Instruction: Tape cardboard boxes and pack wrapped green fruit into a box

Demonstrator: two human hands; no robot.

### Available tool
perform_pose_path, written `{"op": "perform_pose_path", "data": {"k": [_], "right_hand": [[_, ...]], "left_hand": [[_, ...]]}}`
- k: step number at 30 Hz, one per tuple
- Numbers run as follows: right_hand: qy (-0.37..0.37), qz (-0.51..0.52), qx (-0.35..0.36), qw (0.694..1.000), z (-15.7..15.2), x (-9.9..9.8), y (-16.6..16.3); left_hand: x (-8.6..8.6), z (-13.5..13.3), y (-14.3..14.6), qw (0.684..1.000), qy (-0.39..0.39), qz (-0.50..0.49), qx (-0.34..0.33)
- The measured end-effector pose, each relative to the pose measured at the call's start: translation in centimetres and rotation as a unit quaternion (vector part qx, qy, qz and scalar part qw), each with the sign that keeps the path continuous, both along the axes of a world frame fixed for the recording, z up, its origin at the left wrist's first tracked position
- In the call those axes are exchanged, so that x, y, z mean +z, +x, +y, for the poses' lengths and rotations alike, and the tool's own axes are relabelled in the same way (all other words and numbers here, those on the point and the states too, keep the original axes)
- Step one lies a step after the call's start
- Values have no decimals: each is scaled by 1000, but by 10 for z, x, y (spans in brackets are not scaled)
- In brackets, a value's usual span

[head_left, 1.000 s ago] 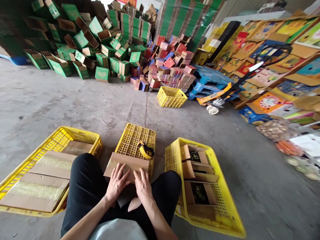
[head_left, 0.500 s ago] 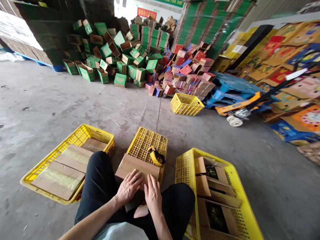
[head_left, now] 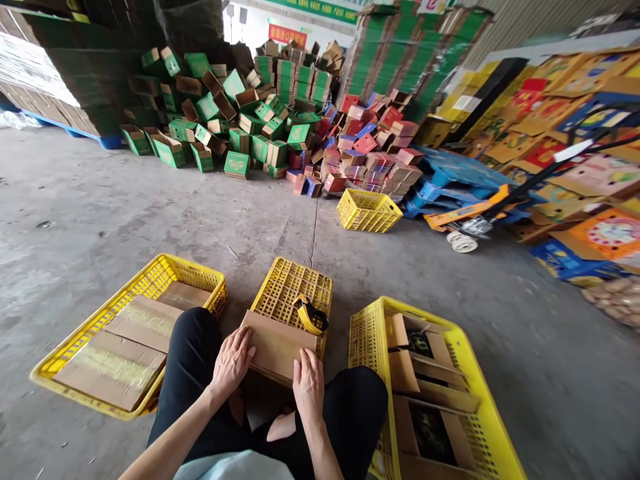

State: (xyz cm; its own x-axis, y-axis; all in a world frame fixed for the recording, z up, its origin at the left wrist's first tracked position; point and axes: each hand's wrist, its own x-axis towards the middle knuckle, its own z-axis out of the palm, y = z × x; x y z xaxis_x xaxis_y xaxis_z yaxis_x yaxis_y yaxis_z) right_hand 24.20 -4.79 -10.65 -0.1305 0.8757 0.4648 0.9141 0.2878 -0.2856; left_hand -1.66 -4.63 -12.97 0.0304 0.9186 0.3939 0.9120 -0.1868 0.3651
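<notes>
Both bare forearms are reaching forward from the lap, converging slightly, with the left hand [head_left: 233, 360] and right hand [head_left: 309, 383] staying apart between the bent, spread knees. Each is lying palm down, fingers pointing away from the body and lightly curving. The left thumb is angling inward; the right fingers are keeping close together. Whether the fingertips are gripping or merely resting is hard to tell.

The place looks like a warehouse or packing shed: on its grey concrete floor [head_left: 270, 220] stand a tumbled heap of green cardboard boxes [head_left: 237, 140], stacked blue wooden-style pallets [head_left: 453, 165], an orange wheeled pallet truck [head_left: 493, 201] and brightly printed cartons [head_left: 595, 172].
</notes>
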Motion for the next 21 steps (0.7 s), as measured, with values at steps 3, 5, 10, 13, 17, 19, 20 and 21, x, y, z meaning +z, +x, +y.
{"op": "perform_pose_path", "data": {"k": [3,5,10,13,17,19,20,21], "right_hand": [[-25,-15,-26,999,4,4,-17],[-41,-16,-18,999,5,4,-34],[-55,1,43,998,6,3,-60],[-43,-11,43,998,3,5,-46],[-27,-17,10,999,-1,6,-16],[-21,-15,1,1000,0,6,-10],[-19,-15,-2,1000,1,6,-10],[-17,-15,-7,1000,1,6,-12]], "left_hand": [[2,7,17,1000,6,0,21],[2,10,33,1000,2,-6,10],[0,10,53,994,-1,-17,-106],[0,6,37,995,1,-22,-98],[5,0,11,996,-1,-18,-83],[9,1,9,998,-9,-7,-69],[11,3,12,998,-15,1,-57],[12,4,15,999,-21,11,-43]]}}
